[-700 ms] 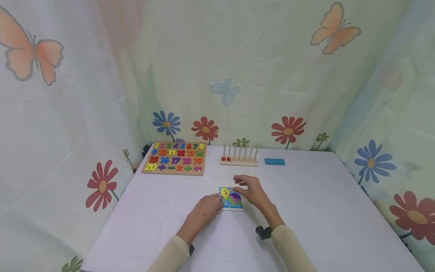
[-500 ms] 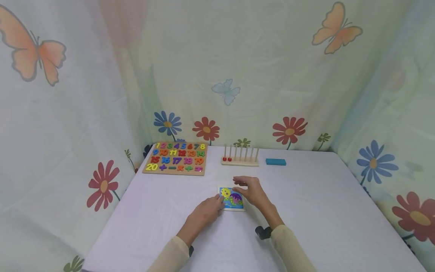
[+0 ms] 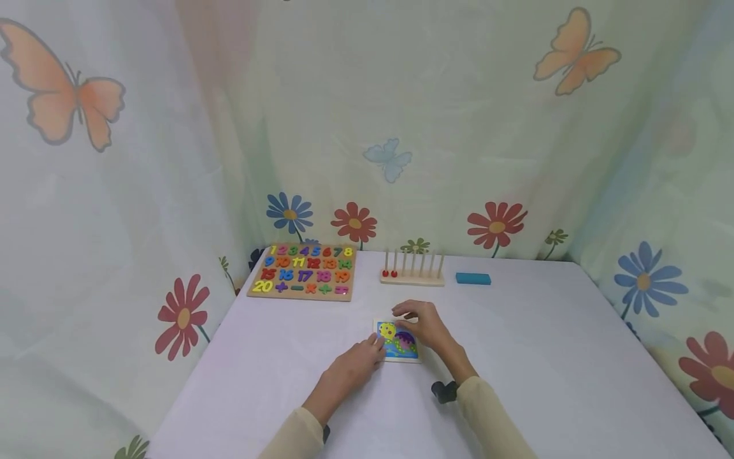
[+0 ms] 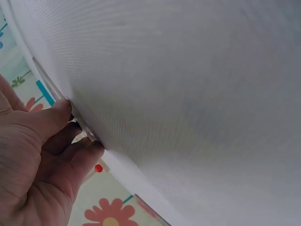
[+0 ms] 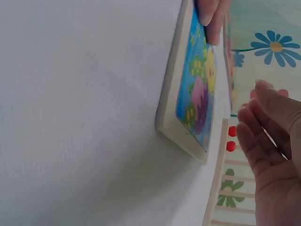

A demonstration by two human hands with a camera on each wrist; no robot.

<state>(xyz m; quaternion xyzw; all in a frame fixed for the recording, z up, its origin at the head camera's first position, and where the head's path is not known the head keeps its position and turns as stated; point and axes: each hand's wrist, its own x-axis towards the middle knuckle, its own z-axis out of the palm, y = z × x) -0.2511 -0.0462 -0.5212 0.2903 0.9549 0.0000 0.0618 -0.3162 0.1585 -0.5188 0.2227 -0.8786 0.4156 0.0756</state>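
A small square wooden turtle puzzle (image 3: 398, 344) lies flat on the white-covered table, showing a yellow head, purple shell and blue background. At its left edge my left hand (image 3: 351, 368) rests its fingertips on the board. The left wrist view has the puzzle (image 4: 47, 77) nearly edge-on, with the thumb and a finger of that hand against it. My right hand (image 3: 427, 325) hovers by the puzzle's upper right corner, fingers loosely bent. In the right wrist view this hand (image 5: 275, 136) holds nothing and stands apart from the puzzle (image 5: 171, 106).
A wooden number board (image 3: 304, 295) with colourful numerals lies at the back left. Behind the puzzle stands a peg counting frame (image 3: 413, 279) with red beads on its left pegs. A teal block (image 3: 473, 278) lies right of it. Floral curtains (image 3: 436, 115) enclose the table.
The head view has shifted slightly, so the scene sits a little lower and further right. My right hand has drifted slightly left over the puzzle; my left hand stays at its edge.
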